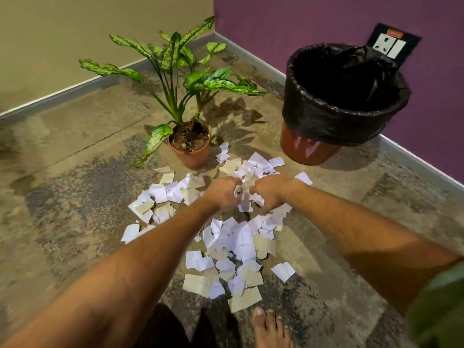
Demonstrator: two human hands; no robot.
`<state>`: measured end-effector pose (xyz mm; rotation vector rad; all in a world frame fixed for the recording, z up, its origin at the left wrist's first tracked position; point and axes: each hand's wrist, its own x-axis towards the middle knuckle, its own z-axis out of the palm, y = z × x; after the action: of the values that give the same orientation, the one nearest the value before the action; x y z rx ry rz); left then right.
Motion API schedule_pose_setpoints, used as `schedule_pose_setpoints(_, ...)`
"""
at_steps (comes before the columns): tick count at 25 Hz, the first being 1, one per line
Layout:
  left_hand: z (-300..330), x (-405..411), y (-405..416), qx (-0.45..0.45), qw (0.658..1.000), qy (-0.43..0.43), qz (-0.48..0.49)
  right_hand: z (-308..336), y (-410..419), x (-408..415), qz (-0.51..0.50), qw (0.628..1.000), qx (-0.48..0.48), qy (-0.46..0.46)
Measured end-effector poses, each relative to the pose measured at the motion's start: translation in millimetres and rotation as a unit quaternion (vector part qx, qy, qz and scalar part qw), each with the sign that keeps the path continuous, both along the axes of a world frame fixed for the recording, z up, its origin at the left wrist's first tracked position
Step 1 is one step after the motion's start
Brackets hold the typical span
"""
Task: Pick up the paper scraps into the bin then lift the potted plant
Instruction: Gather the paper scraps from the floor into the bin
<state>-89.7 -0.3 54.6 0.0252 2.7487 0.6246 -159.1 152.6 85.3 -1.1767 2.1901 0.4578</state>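
Bare foot (272, 327) at bottom edge, just short of paper scraps (236, 249) strewn on floor (75, 172). Left hand (222, 194) and right hand (271, 194), fingers curled, clutch 1 shared wad of scraps mid-pile. Potted plant (189, 144) upright just beyond pile. Black-lined bin (339, 104) beyond pile, right of plant, near purple wall (301, 21).

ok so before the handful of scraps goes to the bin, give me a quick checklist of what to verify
1. Left hand curled round torn white paper scraps: ok.
2. Right hand gripping the same bunch: ok.
3. Black-lined terracotta bin upright, mouth open: ok.
4. Room inside the bin: cannot tell, the interior is dark.
5. Floor cleared of scraps: not ok, many still lie scattered.
6. Green leafy plant in its orange pot upright, clear of the hands: ok.
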Motion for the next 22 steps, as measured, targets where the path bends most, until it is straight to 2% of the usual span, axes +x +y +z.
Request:
schedule_pose_setpoints(3,-23.0,18.1,0.9,-0.027,0.998,-0.059,-0.006,-45.2,0.2,24.6,0.006,1.0,0.0,-0.03)
schedule_pose_setpoints(7,-54.5,40.3,8.1,-0.117,0.981,-0.153,-0.036,-86.1,1.4,56.4,0.006,1.0,-0.028,-0.012)
schedule_pose_setpoints(11,-73.5,57.7,16.6,-0.109,0.967,-0.231,0.027,-101.2,6.1,76.1,-0.015,0.999,-0.036,0.011)
schedule_pose_setpoints(13,-78.3,63.2,21.5,-0.125,0.967,-0.219,0.04,-103.3,9.0,82.8,-0.022,0.999,-0.045,0.013)
schedule_pose_setpoints(16,-83.4,65.7,28.1,-0.135,0.977,-0.158,0.053,-104.7,11.7,85.7,-0.043,0.995,-0.085,0.007)
schedule_pose_setpoints(18,-83.3,64.0,28.7,-0.089,0.986,-0.109,0.093,-100.0,12.4,76.9,-0.084,0.987,-0.134,0.002)
schedule_pose_setpoints(22,-71.5,52.9,21.4,-0.009,0.987,-0.044,0.156,-82.9,19.7,48.5,-0.184,0.967,-0.173,-0.019)
